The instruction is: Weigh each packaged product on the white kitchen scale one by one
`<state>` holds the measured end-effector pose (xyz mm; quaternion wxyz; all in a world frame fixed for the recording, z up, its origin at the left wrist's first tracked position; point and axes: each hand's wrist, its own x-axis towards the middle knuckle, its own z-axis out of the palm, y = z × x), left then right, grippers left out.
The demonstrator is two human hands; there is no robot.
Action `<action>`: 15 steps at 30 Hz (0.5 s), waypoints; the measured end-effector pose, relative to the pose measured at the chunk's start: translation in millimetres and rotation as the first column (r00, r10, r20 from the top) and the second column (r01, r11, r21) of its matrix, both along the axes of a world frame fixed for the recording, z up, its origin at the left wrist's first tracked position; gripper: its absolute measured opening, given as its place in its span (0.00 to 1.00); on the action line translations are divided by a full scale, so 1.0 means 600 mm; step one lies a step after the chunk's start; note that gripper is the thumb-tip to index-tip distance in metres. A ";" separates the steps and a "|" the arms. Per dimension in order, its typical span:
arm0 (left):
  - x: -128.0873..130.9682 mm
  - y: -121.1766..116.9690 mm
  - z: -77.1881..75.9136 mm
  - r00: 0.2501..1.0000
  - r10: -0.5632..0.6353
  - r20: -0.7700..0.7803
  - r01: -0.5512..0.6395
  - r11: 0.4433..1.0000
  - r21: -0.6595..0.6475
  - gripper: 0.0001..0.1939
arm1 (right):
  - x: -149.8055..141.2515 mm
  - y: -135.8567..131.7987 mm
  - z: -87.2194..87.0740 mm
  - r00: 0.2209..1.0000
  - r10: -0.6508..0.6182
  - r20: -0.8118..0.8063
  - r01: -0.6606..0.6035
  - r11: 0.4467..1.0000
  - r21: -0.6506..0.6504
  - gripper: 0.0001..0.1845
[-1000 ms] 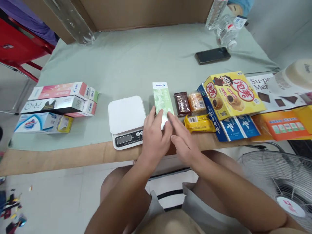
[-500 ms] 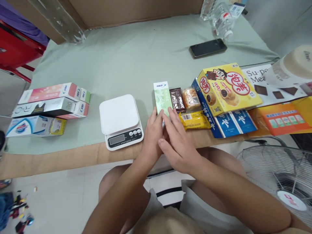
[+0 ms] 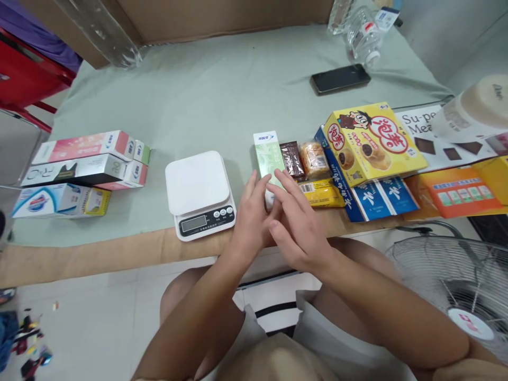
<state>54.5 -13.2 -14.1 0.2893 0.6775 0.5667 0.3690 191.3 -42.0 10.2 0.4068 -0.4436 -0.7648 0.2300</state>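
Box: a slim green-and-white box (image 3: 266, 151) lies on the desk (image 3: 190, 106), long side away from the person, between the white scale (image 3: 197, 182) and a brown wrapped snack (image 3: 292, 159). Snack is just beside it; contact unclear.

Hands: left hand (image 3: 251, 222) and right hand (image 3: 301, 227) meet over the box's near end. Right fingers outstretched and slightly bent, thumb apart, nothing visibly gripped. Left fingers extended upward, but the inner side is hidden – cannot tell whether they hold the box or merely rest by it.

Handling (judged): thin card, probably light, fairly stiff along the edges, softer mid-panel; a hard squeeze could dent it. Printed surface may be a little slick. Contents not visible, so weight is a guess. Best hold – across the two long sides near the middle, light pressure; the far end is unobstructed.
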 end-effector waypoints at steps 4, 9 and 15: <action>-0.034 -0.005 0.033 0.992 0.116 -0.056 -0.104 0.977 0.185 0.18 | -0.007 -0.003 0.009 0.999 0.019 -0.028 -0.017 0.997 0.075 0.25; -0.116 -0.006 0.065 0.931 0.364 -0.006 -0.351 0.902 0.250 0.13 | -0.055 -0.011 0.008 0.998 0.061 -0.005 -0.061 0.994 -0.091 0.26; -0.232 -0.018 0.055 0.806 0.590 0.043 -0.590 0.807 -0.017 0.18 | -0.129 -0.007 -0.020 0.997 0.080 0.003 -0.071 0.902 -0.426 0.32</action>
